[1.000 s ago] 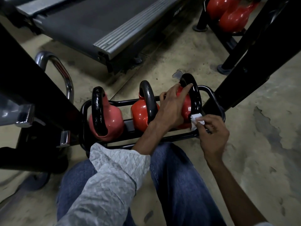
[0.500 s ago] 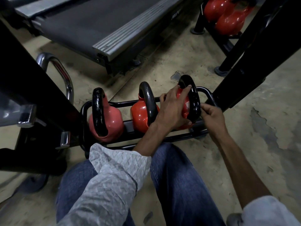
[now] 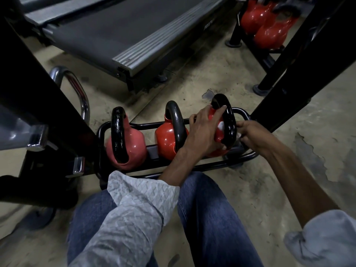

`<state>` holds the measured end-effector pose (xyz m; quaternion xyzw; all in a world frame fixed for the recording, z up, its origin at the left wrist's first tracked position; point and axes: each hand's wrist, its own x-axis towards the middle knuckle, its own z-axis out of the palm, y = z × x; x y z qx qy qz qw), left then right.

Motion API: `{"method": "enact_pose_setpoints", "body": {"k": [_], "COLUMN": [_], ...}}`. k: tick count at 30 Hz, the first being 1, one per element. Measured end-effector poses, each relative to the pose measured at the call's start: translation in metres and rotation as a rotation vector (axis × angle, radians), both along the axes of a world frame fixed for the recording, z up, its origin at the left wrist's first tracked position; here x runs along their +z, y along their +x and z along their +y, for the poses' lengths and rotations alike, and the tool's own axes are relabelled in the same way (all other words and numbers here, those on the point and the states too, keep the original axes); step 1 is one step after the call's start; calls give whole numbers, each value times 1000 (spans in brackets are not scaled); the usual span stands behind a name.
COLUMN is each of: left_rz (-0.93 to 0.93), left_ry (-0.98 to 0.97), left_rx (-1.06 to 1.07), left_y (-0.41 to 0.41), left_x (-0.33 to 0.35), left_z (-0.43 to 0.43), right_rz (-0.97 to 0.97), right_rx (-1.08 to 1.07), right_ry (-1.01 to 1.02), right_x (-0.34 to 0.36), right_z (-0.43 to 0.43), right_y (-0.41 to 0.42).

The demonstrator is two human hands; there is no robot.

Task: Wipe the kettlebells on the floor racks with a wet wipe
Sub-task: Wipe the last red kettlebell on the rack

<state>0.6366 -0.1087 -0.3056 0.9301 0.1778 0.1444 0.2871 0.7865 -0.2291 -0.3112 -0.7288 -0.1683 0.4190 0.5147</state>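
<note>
while the left hand (image 3: 204,130) lies splayed over the right-end kettlebell (image 3: 230,124), fingers nearly straight and pressing, not gripping, the right hand (image 3: 252,132) works behind the bell's black handle at about 3 o'clock of it. its fingers are curled in a narrow pinch. a pale scrap seen through the handle loop reads as the wet wipe (image 3: 221,125), though most of it is hidden. the flat left palm appears to be there to steady the bell against the rubbing, so that it does not rock in its cradle.

the floor rack (image 3: 148,124) lies at 12 o'clock before the person's knees. it holds three bells upright in a row: the one in hand at 1 o'clock, the middle kettlebell (image 3: 165,137) at 12, and the paler kettlebell (image 3: 133,147) at 11, neither of these two touched. whether they are already wiped cannot be told. a second rack of kettlebells (image 3: 269,33) stands well apart at 1 o'clock, beyond a black post (image 3: 308,64). a treadmill (image 3: 134,26) fills 11 o'clock. the step in hand is judged to be wiping the far flank of the bell.
</note>
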Motion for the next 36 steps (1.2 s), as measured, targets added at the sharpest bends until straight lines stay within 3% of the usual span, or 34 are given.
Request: {"method": "enact_pose_setpoints", "body": {"k": [3,8,17,22,29,33,36], "left_rz": [-10,-18,-17,-26,-48,-44,-43], "left_ry": [3,10,7,-15,-14,-12,10], "left_rx": [13,25,17,19,22,26,32], "left_y": [2,5,7,8,7,6,5], "left_x": [-1,-2,-3,-5,-6,-5,-5], "left_z": [1,2,4,4,4,3,3], "right_rz": [141,-111,-81,-118,-281,-276,-283], "right_rx": [-207,-332,-668,-566,-239,-246,-238], "right_ry": [10,-52,255,234,-116,-221,-175], "right_x": [3,-15,-8,-7,-12,1,16], "right_z": [14,1,43,73,89,101,106], "right_y": [1,-19,-11,19,68,71,69]}}
